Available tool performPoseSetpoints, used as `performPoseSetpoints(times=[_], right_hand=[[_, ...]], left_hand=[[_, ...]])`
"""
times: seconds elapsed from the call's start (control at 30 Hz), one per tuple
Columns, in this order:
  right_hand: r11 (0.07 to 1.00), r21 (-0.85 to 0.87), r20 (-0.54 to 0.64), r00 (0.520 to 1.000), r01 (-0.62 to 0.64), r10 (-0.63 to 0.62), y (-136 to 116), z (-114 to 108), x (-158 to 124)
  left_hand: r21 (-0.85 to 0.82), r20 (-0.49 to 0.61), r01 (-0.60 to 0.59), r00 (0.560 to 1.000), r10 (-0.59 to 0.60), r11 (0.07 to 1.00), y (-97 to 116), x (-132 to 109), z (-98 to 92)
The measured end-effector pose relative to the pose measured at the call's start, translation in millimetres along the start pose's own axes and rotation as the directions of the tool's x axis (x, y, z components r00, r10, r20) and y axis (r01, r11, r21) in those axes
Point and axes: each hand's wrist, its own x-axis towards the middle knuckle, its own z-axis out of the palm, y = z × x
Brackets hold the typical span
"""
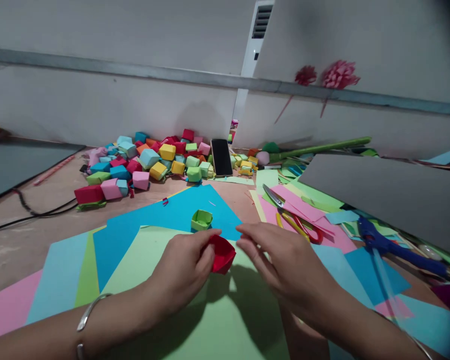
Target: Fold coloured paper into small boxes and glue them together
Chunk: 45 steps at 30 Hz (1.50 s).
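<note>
My left hand is closed around a small red folded paper box, held just above a light green sheet. A silver bangle sits on that wrist. My right hand hovers just right of the red box, fingers bent and slightly apart, fingertips near its edge and holding nothing I can see. A small green paper box rests on a blue sheet just beyond my hands.
A pile of coloured paper boxes lies at the back by the wall, with a black phone leaning upright. Red-and-yellow scissors lie on pink paper at right, blue scissors farther right. A grey board and cables flank the area.
</note>
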Motion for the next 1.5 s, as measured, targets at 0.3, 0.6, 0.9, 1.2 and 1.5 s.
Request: performPoseSetpoints(times=[0.3,0.6,0.9,1.2,1.5], right_hand=[[0.999,0.029,-0.040,0.999,0.028,-0.027,-12.9,54.0,-14.6],[0.950,0.305,0.143,0.989,-0.067,0.024,-9.5,43.7,-12.7],[0.865,0.444,0.179,0.969,-0.233,0.169,0.5,26.8,0.0],[0.761,0.623,0.242,0.970,-0.182,0.034,-13.7,20.0,1.0],[0.675,0.638,0.196,0.926,-0.369,0.322,36.9,42.7,17.9]], left_hand=[[-0.433,0.057,0.209,0.977,-0.205,0.877,11.7,4.9,0.3],[-0.601,0.270,0.366,0.930,-0.250,0.710,7.0,8.1,1.1],[0.024,-0.262,-0.211,0.942,0.210,0.977,10.7,-4.5,-4.2],[0.332,-0.151,-0.504,0.806,0.572,0.797,10.5,-10.5,-3.3],[0.235,-0.465,-0.261,0.816,0.344,0.936,-7.1,8.6,-10.5]])
